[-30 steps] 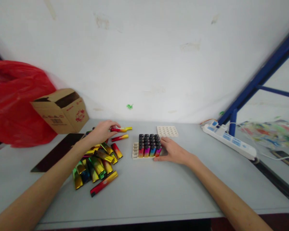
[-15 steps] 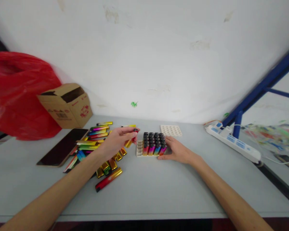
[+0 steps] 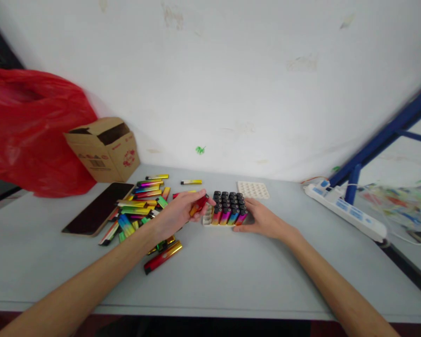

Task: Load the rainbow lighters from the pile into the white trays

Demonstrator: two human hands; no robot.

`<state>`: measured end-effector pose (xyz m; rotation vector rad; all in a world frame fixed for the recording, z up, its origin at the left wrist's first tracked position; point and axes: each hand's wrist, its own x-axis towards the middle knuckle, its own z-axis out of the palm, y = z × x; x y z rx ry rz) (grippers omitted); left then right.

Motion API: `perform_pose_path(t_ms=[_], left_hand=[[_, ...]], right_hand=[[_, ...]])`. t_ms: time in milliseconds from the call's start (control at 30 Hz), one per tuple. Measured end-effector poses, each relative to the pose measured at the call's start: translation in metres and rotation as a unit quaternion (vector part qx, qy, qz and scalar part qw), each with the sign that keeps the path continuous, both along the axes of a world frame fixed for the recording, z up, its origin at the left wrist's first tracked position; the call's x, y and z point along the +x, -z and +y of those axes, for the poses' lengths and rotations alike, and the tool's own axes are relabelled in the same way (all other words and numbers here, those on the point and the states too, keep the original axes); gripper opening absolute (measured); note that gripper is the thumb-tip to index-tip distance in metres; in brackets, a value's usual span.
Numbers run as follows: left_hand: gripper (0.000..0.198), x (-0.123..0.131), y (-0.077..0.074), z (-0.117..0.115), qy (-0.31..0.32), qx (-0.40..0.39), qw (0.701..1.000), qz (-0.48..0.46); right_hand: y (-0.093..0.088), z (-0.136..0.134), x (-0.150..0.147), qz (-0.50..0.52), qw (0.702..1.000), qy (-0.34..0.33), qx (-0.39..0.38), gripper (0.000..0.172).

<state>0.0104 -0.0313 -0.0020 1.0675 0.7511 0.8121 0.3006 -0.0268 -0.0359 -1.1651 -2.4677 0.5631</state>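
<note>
My left hand (image 3: pixel 184 208) pinches a red-and-gold lighter (image 3: pixel 198 205) just left of a white tray (image 3: pixel 206 223). Several black-topped, rainbow-coloured lighters (image 3: pixel 228 208) stand upright in that tray, in rows. Its leftmost column of holes shows no lighters. Around the tray's right side curls my right hand (image 3: pixel 261 217), thumb at the front corner and fingers behind the right-hand lighters. A heap of loose shiny lighters (image 3: pixel 140 208) lies left of and partly behind my left hand. Closer to me rests a red-and-gold lighter (image 3: pixel 163 257) on its side.
Behind the filled tray lies a second white tray (image 3: pixel 253 189) with holes. A phone (image 3: pixel 98 209), an open cardboard box (image 3: pixel 107 157) and a red plastic bag (image 3: pixel 35 135) are at the left. At the right are a power strip (image 3: pixel 347 210) and a blue metal frame (image 3: pixel 354 182).
My left hand has moved slightly right and down with the lighter, closer to the tray's left column. My right hand keeps its place at the tray. The view has shifted slightly.
</note>
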Motion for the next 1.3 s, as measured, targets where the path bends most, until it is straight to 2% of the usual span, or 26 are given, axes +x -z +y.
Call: perform_pose_path(t_ms=[100, 333, 567, 800, 900, 1000, 1133, 1300], left_hand=[[0.039, -0.002, 0.001, 0.002, 0.004, -0.033, 0.999, -0.027], [0.029, -0.003, -0.001, 0.002, -0.054, -0.048, 0.997, -0.037], [0.028, -0.002, 0.0, 0.001, -0.066, -0.054, 0.995, -0.049], [0.036, 0.002, 0.007, 0.005, -0.044, -0.044, 0.996, -0.063], [0.031, 0.003, 0.009, 0.008, -0.067, -0.011, 0.996, -0.05], [0.026, 0.002, 0.009, 0.01, -0.111, 0.068, 0.991, -0.002], [0.034, 0.0, 0.008, 0.013, -0.149, 0.169, 0.969, 0.1], [0.04, 0.003, 0.011, 0.018, -0.143, 0.187, 0.966, 0.106]], right_hand=[[0.0, 0.0, 0.0, 0.004, 1.0, 0.001, 0.002, 0.059], [-0.002, -0.001, 0.0, 0.004, 1.0, -0.004, -0.003, 0.058], [0.0, 0.0, 0.0, -0.001, 1.0, -0.002, -0.001, 0.06], [0.0, 0.0, 0.0, -0.001, 1.0, 0.0, -0.001, 0.061], [0.0, 0.0, 0.001, 0.001, 1.0, -0.003, 0.005, 0.059], [0.0, 0.0, 0.001, -0.006, 1.0, -0.002, 0.012, 0.053], [0.001, 0.0, 0.001, -0.015, 1.0, -0.003, 0.02, 0.05], [0.001, 0.0, 0.0, -0.014, 1.0, -0.008, 0.023, 0.054]])
